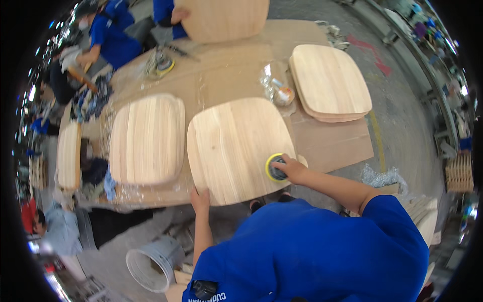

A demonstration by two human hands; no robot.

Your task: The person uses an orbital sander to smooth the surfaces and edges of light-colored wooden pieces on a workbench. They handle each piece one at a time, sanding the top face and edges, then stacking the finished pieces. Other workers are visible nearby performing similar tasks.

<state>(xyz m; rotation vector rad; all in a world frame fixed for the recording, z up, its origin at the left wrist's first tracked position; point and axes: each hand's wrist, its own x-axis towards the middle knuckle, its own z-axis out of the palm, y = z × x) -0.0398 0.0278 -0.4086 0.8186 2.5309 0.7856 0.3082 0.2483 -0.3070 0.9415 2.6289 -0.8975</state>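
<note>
A pale, rounded-square wooden panel lies in front of me at the table's near edge, with a small dark knot in its face. My left hand grips its near left edge, thumb by the rim and the other fingers mostly hidden. My right hand is closed over a round sanding pad, dark with a yellow rim. The pad rests flat on the panel near its right edge. Under my right wrist, a bit of another wooden piece shows past the panel.
Stacks of similar panels stand left and far right on the cardboard-covered table. Another yellow-rimmed pad lies beyond. Opposite, a co-worker's hand holds a panel up. A grey bucket stands on the floor at left.
</note>
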